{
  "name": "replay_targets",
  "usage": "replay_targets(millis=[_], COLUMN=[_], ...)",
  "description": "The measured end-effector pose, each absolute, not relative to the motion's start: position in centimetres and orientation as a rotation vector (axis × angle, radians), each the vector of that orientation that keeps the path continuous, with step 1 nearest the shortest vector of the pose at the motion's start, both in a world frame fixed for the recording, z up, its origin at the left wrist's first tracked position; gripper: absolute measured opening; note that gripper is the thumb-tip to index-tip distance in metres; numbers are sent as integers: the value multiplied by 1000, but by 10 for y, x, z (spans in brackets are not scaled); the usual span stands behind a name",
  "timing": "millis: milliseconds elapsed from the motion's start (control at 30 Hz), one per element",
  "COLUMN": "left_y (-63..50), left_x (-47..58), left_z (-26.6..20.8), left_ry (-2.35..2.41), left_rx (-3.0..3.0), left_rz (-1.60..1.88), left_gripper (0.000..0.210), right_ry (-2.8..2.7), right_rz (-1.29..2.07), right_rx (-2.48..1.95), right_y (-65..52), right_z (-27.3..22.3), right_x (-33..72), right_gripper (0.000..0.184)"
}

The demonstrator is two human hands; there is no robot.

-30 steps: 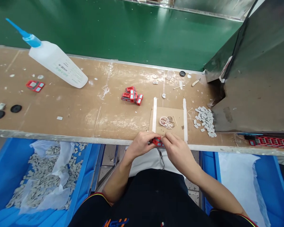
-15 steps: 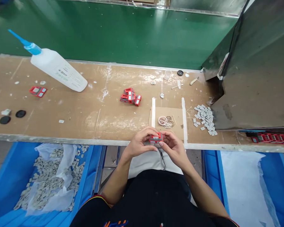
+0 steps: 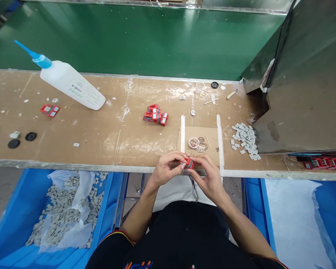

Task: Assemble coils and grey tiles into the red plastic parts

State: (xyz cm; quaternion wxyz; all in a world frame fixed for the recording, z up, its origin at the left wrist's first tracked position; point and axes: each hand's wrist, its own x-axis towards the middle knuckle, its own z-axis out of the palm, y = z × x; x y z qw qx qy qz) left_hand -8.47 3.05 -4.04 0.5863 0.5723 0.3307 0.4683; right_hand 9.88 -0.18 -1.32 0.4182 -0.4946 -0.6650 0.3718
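A small red-and-grey plastic part [image 3: 189, 163] is held between both hands over the front edge of the bench. My left hand [image 3: 168, 168] pinches its left end with thumb and fingers closed; something pale shows at these fingertips, too small to make out. My right hand [image 3: 208, 173] grips the part's right side between thumb and forefinger. Just beyond the hands, a small round dish [image 3: 194, 142] and a brown stain lie on a cardboard sheet [image 3: 210, 134] between white tape strips. Similar red parts [image 3: 155, 115] are heaped further off.
A white squeeze bottle [image 3: 72, 85] with a blue nozzle lies at the left. Pale tiles [image 3: 246, 139] are piled at right, near a dark metal housing [image 3: 302, 93]. A blue bin [image 3: 105, 209] with many tiles stands below left; another blue bin [image 3: 253, 205] stands below right.
The red part has turned and tilted in the fingers. My left thumb has closed in against its left end. The whole view has shifted slightly.
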Motion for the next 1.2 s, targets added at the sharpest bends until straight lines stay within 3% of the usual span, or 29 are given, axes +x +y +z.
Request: replay_targets(millis=[167,300,500,733,867,933,1000,1200], left_y=[27,25,29,27,38,60,89,140], left_x=[-83,-83,-85,-82,-93,-105,-114,-103], left_z=[-43,-46,-43,-33,-16,-5,5,19], left_ry=[803,879,896,877,800,972,1434,1916], left_rx=[1248,1317,1577,1805,1833,1908,2059,2345], left_rz=[1009,954,917,914,697,746,941,576], left_gripper=[32,41,31,20,37,36,24,20], right_ry=[-1428,-1586,-1967,-2049,-1957,-1866,-1752,-1175], right_rz=[1057,809,781,674,871,942,809,-150], right_rx=[-1250,-1313,-1273,-1237,-1211,-1299,-1471,-2000], right_y=[-7,-7,6,9,-16,-36,-56,-64], right_z=[-24,-19,-1,-11,-5,3,7,-7], right_x=[93,96,107,105,124,148,183,320], right_gripper=[24,16,6,16,11,10,11,17])
